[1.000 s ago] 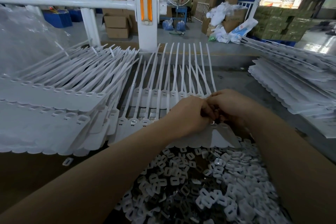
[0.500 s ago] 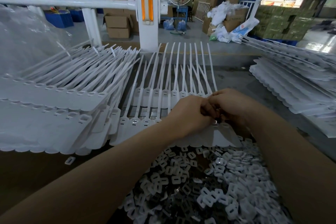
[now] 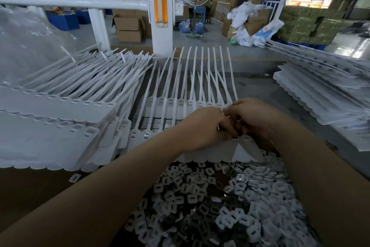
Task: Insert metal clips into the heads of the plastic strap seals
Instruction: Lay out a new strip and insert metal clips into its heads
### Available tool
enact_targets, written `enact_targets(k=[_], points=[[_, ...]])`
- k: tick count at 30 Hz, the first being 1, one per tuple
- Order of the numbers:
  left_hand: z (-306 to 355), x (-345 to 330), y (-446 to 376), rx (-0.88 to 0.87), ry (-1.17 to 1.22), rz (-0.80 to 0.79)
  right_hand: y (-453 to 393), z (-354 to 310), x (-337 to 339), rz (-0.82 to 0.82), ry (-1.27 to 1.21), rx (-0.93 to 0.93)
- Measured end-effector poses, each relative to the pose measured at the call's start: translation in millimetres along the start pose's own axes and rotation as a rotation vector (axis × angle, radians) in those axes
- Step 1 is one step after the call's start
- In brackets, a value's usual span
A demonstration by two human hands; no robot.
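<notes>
A joined sheet of white plastic strap seals (image 3: 210,154) lies in front of me, straps pointing away. My left hand (image 3: 202,128) and right hand (image 3: 254,118) meet over the head at the sheet's right end, fingers curled. The left hand grips the sheet at that head. My right hand's fingertips pinch a small clip against the head, and the fingers hide most of it. A loose pile of metal clips and white plastic caps (image 3: 220,196) fills the box just below my forearms.
Tall stacks of seal sheets (image 3: 60,118) lie to the left, and more sheets (image 3: 324,94) are stacked at the right. A white railing post (image 3: 161,10) stands behind the bench. One loose cap (image 3: 75,177) lies on the brown surface at the left.
Both hands stay at the same seal head. Only the fingers shift slightly.
</notes>
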State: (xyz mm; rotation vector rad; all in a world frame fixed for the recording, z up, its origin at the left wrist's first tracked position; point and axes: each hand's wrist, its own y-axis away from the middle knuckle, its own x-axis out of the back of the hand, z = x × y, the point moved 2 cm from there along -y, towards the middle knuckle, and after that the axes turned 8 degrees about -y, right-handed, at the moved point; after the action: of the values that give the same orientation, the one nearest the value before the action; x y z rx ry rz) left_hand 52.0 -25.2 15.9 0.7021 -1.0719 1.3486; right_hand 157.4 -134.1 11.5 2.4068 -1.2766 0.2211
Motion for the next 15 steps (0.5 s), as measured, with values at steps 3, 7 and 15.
enact_targets(k=[3, 7, 15], points=[[-0.9, 4.2, 4.3, -0.010, 0.032, -0.079, 1.1, -1.9, -1.0, 0.007, -0.009, -0.010], [-3.0, 7.3, 5.1, 0.005, 0.075, -0.120, 2.6, -5.2, -1.1, 0.010, -0.084, -0.021], [-0.2, 9.2, 6.9, -0.042, -0.121, -0.202, 8.0, -18.7, 10.9, 0.011, -0.161, 0.037]])
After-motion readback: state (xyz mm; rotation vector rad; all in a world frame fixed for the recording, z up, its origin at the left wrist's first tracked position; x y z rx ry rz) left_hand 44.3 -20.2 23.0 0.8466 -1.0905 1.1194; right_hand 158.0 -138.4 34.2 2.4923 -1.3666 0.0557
